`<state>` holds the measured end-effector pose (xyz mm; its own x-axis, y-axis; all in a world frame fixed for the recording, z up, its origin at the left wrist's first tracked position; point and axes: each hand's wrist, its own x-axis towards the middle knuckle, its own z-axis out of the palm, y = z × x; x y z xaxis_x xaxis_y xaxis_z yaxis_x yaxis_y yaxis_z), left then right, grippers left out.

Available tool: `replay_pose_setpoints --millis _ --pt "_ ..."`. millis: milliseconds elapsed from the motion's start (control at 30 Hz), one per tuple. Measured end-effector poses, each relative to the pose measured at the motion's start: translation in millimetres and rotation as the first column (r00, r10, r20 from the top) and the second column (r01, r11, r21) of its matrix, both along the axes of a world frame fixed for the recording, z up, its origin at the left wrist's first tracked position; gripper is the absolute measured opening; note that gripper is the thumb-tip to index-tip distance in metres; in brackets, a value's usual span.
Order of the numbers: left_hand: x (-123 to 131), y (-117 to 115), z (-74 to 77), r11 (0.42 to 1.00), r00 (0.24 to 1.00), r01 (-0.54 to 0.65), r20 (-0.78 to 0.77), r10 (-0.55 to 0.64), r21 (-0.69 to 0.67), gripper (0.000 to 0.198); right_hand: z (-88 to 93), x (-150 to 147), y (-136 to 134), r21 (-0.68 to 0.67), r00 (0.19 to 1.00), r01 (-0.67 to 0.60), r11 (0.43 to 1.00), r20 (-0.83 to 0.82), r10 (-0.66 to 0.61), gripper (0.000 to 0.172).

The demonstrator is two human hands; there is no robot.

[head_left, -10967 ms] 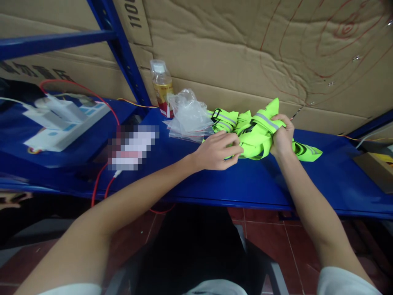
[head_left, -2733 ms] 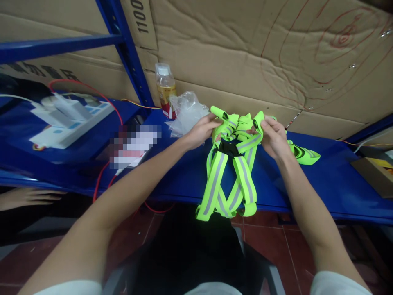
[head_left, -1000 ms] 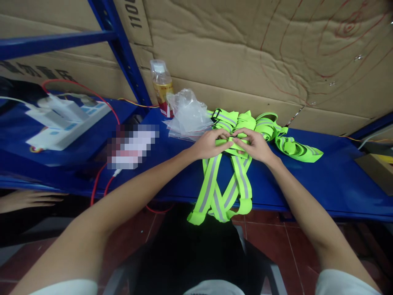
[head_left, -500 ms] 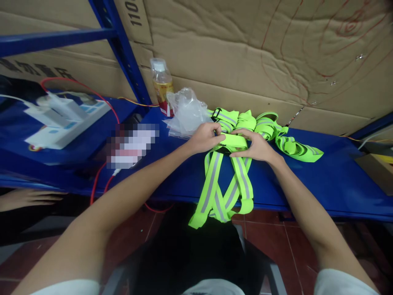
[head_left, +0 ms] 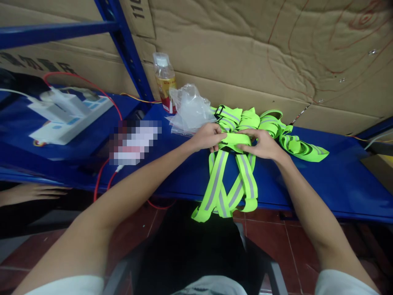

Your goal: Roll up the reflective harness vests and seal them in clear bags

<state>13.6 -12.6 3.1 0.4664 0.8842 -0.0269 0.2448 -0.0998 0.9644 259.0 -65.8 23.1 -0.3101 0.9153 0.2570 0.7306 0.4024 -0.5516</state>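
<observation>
A neon yellow-green reflective harness (head_left: 217,180) with grey stripes lies over the front of the blue table, its straps crossing and hanging past the edge. My left hand (head_left: 206,137) pinches the left end of its folded upper band. At the band's right end, my right hand (head_left: 263,144) curls around it, thumb below and fingers above. Just behind my hands sit several rolled reflective straps (head_left: 249,120), one showing a black buckle. To the right rests a looser bundle of the same strap (head_left: 302,149).
Clear plastic bags (head_left: 192,110) lie left of the rolls, beside a drink bottle (head_left: 165,84). A white power strip (head_left: 72,121) with plugs and red cables stands at left, near a blurred-out object (head_left: 135,142). Another person's hand (head_left: 33,193) shows at lower left. Cardboard (head_left: 221,53) lines the back.
The view has shifted slightly. My right thumb has moved up onto the folded band, closing around its right end; my left hand keeps its pinch.
</observation>
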Motion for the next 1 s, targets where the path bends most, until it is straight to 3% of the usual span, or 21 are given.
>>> replay_pose_setpoints --millis 133,233,500,667,767,900,1000 --pt "0 2 -1.5 0.999 1.0 0.021 0.016 -0.02 -0.032 0.033 0.0 7 4 -0.115 1.0 -0.021 0.993 -0.009 0.02 0.039" --pt "2 0 -1.1 0.999 1.0 0.025 0.004 -0.025 -0.028 0.031 -1.5 10 6 -0.12 1.0 -0.023 0.993 0.002 0.024 0.035" --pt "-2 -6 10.5 0.997 0.979 0.065 -0.19 -0.073 -0.051 0.024 4.4 1 -6 0.063 0.941 0.175 0.983 0.283 -0.186 0.047" --pt "-5 -6 11.5 0.993 0.966 0.113 -0.231 -0.118 -0.034 0.022 7.4 -2 -11 -0.04 0.857 0.331 0.943 0.431 -0.282 0.041" --pt "-6 -6 9.5 0.986 0.949 0.166 -0.276 -0.154 0.021 0.023 2.3 1 -6 -0.135 0.923 0.236 0.962 0.339 -0.179 0.029" --pt "-5 -3 3.9 0.986 0.951 0.153 -0.282 -0.126 0.074 0.01 -4.8 3 0 -0.086 0.983 0.131 0.988 0.139 -0.118 0.023" --pt "-7 -1 1.3 0.983 0.951 0.159 -0.281 -0.129 0.087 0.031 -8.0 4 2 -0.051 0.989 0.135 0.99 0.076 -0.131 0.022"
